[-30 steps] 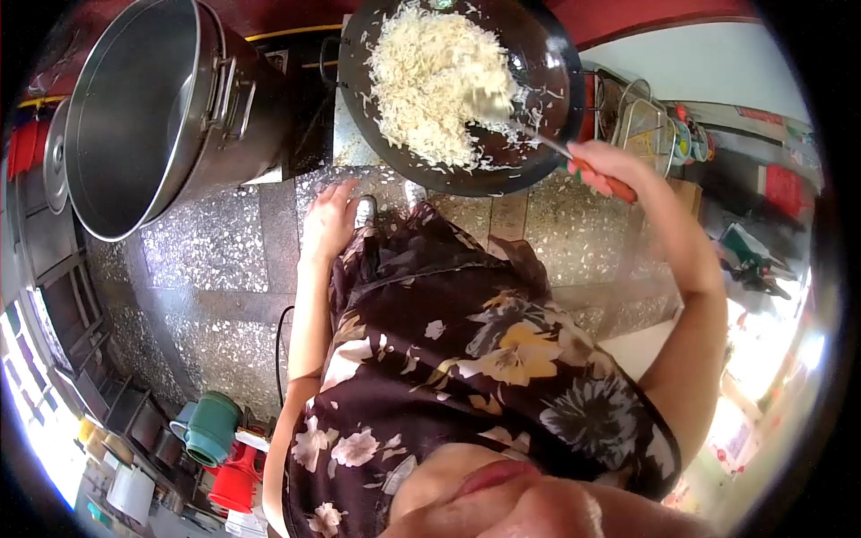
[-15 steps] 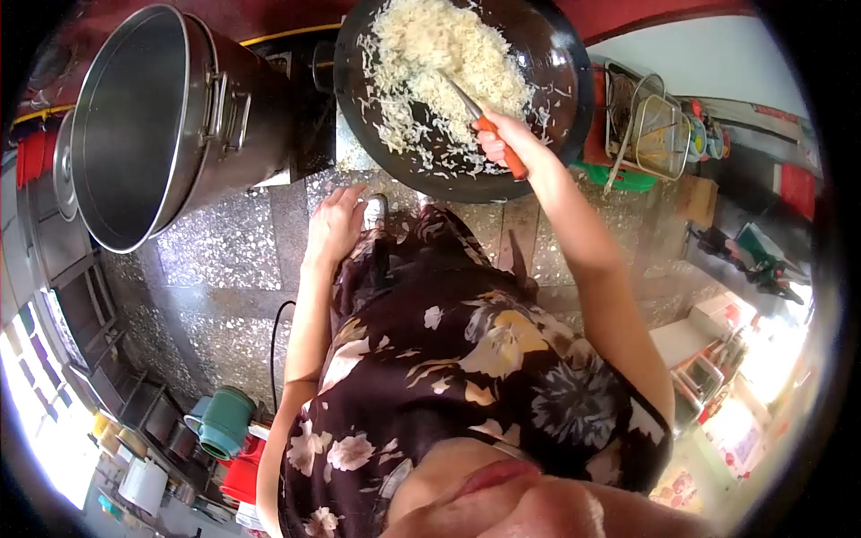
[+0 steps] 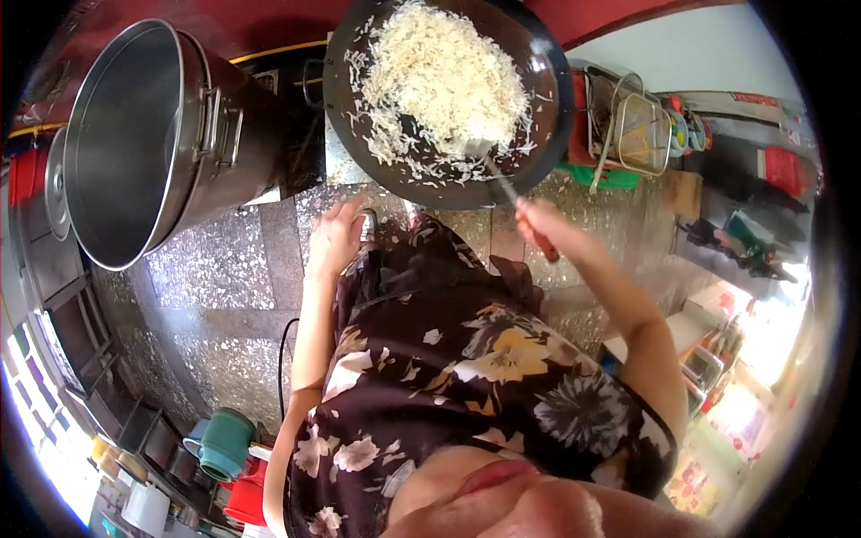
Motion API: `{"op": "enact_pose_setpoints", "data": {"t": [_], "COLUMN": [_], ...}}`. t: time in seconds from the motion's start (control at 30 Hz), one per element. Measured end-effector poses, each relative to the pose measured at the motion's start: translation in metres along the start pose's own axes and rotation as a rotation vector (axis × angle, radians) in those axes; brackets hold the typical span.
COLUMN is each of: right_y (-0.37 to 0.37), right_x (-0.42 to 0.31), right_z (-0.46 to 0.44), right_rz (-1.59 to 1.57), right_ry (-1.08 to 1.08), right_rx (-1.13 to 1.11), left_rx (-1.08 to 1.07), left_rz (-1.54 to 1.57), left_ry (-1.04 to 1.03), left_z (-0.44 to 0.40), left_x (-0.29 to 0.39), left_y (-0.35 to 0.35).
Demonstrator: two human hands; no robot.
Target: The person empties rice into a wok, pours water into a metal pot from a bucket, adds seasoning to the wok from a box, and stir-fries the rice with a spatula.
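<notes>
My right hand [image 3: 544, 224] is closed round the reddish-brown handle of a metal spatula [image 3: 508, 186]. The spatula's blade rests at the near edge of a heap of pale white rice-like shreds [image 3: 439, 76], partly covered by them. This heap lies in a large dark wok [image 3: 556, 108], with loose bits scattered over the wok's wall. My left hand [image 3: 337, 237] hangs in the air short of the wok, holding nothing, its fingers stretched out and slightly apart.
A tall metal pot [image 3: 193, 152] stands left of the wok, its lid [image 3: 58, 193] beside it. Wire strainers [image 3: 641, 134] sit on the right above a green basin [image 3: 605, 175]. A teal jug [image 3: 226, 444] is at lower left. Speckled tile floor [image 3: 211, 255] lies below.
My right hand has drawn back toward my body and slightly right. The spatula blade has come from the middle of the heap to its near edge. My left hand stays nearly still.
</notes>
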State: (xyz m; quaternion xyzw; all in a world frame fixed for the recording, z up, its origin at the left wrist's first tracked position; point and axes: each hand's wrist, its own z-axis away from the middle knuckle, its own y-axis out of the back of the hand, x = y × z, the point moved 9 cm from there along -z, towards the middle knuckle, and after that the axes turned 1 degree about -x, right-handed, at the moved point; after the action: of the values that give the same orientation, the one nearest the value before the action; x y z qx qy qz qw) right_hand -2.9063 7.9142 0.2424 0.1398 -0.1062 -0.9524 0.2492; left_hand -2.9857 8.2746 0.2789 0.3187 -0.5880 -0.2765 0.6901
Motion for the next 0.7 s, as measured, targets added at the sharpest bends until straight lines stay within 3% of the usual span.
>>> {"op": "enact_pose_setpoints", "data": {"t": [0.1, 0.13, 0.17, 0.27, 0.3, 0.4, 0.47, 0.53, 0.6, 0.7], "right_y": [0.026, 0.016, 0.022, -0.005, -0.013, -0.007, 0.020, 0.055, 0.073, 0.056], "right_x": [-0.094, -0.127, -0.150, -0.176, -0.176, -0.161, -0.148, -0.133, -0.102, -0.060], "right_z": [-0.089, -0.074, -0.114, -0.073, -0.049, 0.003, 0.017, 0.027, 0.057, 0.050], "right_rz": [0.581, 0.556, 0.775, 0.866, 1.031, 1.301, 1.357, 1.178, 0.949, 0.742], "right_ry": [0.405, 0.464, 0.767, 0.797, 0.695, 0.735, 0.749, 0.853, 0.352, 0.107], "right_rx": [0.298, 0.401, 0.713, 0.675, 0.599, 0.543, 0.560, 0.455, 0.144, -0.177], "left_rx": [-0.076, -0.106, -0.084, -0.037, -0.042, -0.069, -0.074, -0.002, 0.030, 0.062], "left_rz": [0.054, 0.024, 0.025, 0.039, 0.043, 0.039, 0.046, 0.082, 0.077, 0.068], "left_ry": [0.099, 0.119, 0.127, 0.090, 0.098, 0.074, 0.058, -0.015, -0.033, -0.039], "left_z": [0.010, 0.013, 0.017, 0.022, 0.023, 0.021, 0.017, 0.011, 0.009, 0.010], "left_x": [-0.008, -0.007, -0.005, -0.011, -0.012, -0.009, -0.002, 0.008, 0.006, 0.006], "left_y": [-0.002, -0.003, 0.001, 0.001, -0.001, -0.010, -0.008, 0.002, 0.005, 0.008]}}
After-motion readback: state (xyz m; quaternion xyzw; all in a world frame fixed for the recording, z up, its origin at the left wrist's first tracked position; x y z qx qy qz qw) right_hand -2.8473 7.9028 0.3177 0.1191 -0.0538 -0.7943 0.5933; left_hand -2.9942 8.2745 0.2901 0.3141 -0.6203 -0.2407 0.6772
